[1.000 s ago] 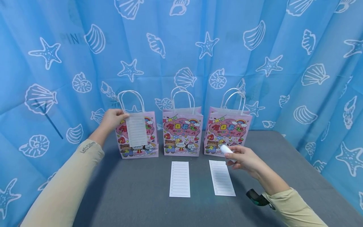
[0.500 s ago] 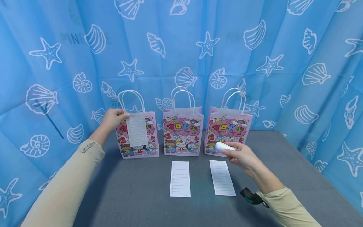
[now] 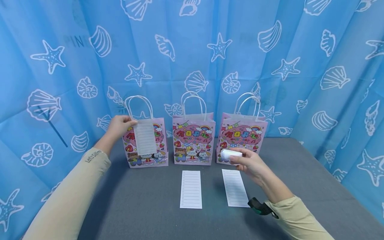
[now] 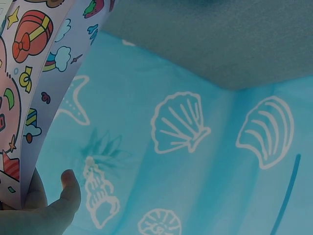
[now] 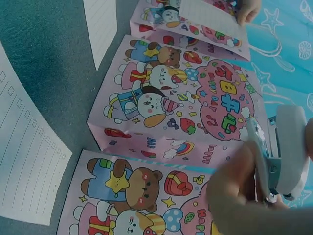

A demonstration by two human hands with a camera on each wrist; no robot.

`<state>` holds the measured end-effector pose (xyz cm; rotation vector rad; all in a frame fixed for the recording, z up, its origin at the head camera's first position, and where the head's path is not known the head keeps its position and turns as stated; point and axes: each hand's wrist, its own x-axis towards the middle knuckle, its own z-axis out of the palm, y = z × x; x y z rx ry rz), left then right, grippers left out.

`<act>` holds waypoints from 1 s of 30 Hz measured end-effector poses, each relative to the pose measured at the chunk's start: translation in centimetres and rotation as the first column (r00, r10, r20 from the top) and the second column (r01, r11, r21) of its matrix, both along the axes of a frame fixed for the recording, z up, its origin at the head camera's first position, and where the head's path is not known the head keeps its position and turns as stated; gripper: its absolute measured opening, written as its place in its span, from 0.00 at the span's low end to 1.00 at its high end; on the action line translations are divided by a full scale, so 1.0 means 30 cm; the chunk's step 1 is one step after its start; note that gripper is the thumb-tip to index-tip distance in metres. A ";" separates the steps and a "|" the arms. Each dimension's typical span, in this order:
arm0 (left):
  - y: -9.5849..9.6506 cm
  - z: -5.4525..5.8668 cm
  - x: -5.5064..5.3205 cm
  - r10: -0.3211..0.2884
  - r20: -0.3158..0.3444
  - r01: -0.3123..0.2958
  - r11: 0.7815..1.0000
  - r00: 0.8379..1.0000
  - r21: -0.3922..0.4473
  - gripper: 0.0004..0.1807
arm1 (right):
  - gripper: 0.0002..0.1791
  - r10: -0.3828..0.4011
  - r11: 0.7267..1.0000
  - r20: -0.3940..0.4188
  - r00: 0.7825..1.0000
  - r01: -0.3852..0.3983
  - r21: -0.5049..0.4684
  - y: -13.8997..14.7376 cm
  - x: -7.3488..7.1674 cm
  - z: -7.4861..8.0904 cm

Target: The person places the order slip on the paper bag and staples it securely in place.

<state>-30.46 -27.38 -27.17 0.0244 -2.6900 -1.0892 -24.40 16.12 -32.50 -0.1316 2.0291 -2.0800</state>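
Observation:
In the head view, three pink gift bags with cartoon animals stand in a row. At the left bag (image 3: 162,146), my left hand (image 3: 119,126) pinches a lined paper slip (image 3: 145,138) against the top edge, so the slip hangs over the bag's front. In the left wrist view, thumb and fingers (image 4: 71,196) meet at the bag's rim. My right hand (image 3: 252,166) grips a small white stapler (image 3: 228,154) in front of the right bag (image 3: 244,133); the right wrist view shows the stapler's jaws apart, with no paper between them.
Between both hands stands the middle bag (image 3: 193,141), its twisted white handles upright. Two more lined slips, the middle slip (image 3: 191,190) and the right slip (image 3: 235,188), lie on the grey table (image 3: 144,206). A blue seashell curtain (image 3: 192,43) hangs behind.
My right hand has moved left and slightly up with the stapler, which has turned to point toward the left. My left hand has stayed at the left bag's top edge with the slip.

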 end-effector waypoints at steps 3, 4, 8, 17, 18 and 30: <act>-0.001 0.002 0.001 0.004 0.003 -0.004 1.000 1.000 -0.001 0.20 | 0.19 0.021 0.999 0.010 1.000 -0.021 -0.047 -0.016 -0.002 0.001; -0.001 0.003 0.001 0.006 0.004 -0.006 1.000 1.000 -0.003 0.20 | 0.18 0.032 0.998 0.014 0.999 -0.031 -0.063 -0.022 -0.003 0.003; 0.000 0.004 0.002 0.016 0.002 -0.016 1.000 1.000 -0.006 0.19 | 0.19 0.052 0.992 0.028 0.998 -0.048 -0.118 -0.049 -0.005 0.008; -0.005 -0.005 -0.009 0.015 -0.004 -0.015 1.000 1.000 -0.016 0.18 | 0.27 0.072 0.984 0.013 0.997 -0.069 -0.167 -0.089 -0.015 0.014; -0.005 -0.005 -0.009 0.015 -0.002 -0.015 1.000 1.000 -0.016 0.18 | 0.26 0.076 0.984 0.014 0.997 -0.073 -0.161 -0.093 -0.016 0.017; -0.001 -0.004 -0.006 0.023 -0.001 -0.023 1.000 1.000 -0.013 0.18 | 0.31 0.112 0.982 0.010 0.994 -0.109 -0.157 -0.151 -0.034 0.041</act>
